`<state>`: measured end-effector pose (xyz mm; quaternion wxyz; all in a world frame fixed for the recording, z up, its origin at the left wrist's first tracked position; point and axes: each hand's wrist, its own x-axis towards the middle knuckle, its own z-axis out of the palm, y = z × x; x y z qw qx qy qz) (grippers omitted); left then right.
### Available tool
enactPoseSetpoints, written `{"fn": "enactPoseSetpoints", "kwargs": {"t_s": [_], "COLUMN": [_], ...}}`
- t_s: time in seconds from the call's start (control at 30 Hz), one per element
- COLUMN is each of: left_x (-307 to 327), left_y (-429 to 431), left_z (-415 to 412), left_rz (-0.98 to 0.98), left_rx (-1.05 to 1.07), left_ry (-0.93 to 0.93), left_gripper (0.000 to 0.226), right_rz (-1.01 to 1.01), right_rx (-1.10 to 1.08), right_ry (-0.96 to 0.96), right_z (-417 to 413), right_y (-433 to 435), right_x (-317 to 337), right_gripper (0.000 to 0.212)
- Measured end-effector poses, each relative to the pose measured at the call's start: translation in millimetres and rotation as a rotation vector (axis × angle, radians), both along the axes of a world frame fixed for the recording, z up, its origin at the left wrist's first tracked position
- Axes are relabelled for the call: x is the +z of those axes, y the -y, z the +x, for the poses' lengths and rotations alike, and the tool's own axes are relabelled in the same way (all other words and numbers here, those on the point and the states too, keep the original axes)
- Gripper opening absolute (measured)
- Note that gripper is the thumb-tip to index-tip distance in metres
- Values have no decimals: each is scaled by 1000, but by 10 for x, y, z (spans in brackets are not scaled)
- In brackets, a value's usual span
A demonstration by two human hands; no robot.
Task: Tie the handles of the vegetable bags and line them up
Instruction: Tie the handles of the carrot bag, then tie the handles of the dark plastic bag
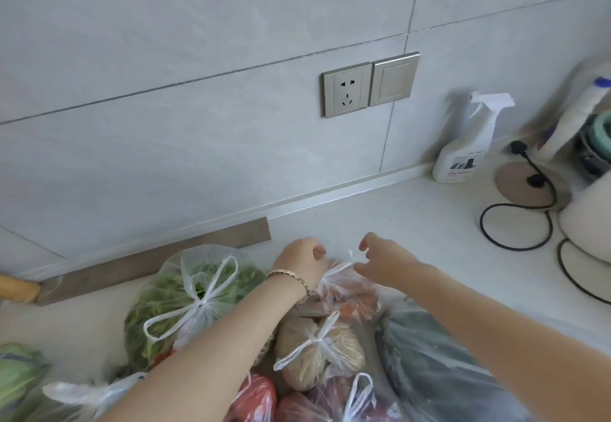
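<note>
- My left hand (302, 261) rests on the far side of the carrot bag (347, 296), fingers curled; I cannot tell whether they grip any plastic
- My right hand (383, 261) hangs just over the bag's knot (351, 261), fingers loosely bent and parted, the thin handle ends poking up between my two hands; whether I pinch them I cannot tell
- The carrot bag sits on the counter (396, 223), orange pieces showing through clear plastic
- Left of it, the greens bag (185, 302) is tied with a bow, full of leafy stems
- Nearer me, the potato bag (317, 352) is knotted, brown lumps inside
- In front, a red bag (330, 401) holds red vegetables, handles loose
- At right a dark bag (439, 365) lies under my right arm, contents unclear
- A spray bottle (463, 147) stands by the wall
</note>
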<state>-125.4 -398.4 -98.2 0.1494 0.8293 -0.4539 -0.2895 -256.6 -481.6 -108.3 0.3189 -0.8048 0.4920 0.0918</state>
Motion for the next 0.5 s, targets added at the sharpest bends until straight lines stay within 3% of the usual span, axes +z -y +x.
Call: {"fn": "enactPoseSetpoints", "kwargs": {"t_s": [0.17, 0.33, 0.43, 0.5], "left_x": [417, 603, 582, 524], "left_y": [-71, -180, -290, -341], "left_z": [-410, -1033, -1463, -1720], "left_rz": [-60, -54, -35, -90], "left_rx": [-68, -336, -551, -699], "left_ry": [-187, -159, -232, -46], "left_gripper": [16, 14, 60, 76], "right_rz": [-81, -210, -265, -267], "right_rx": [11, -129, -204, -213], "right_ry": [42, 51, 63, 51], "right_z": [-456, -1121, -1530, -1752], "right_y": [-232, -459, -577, -638], "right_x": [682, 1155, 1280, 1284], "right_gripper": [31, 25, 24, 27]}}
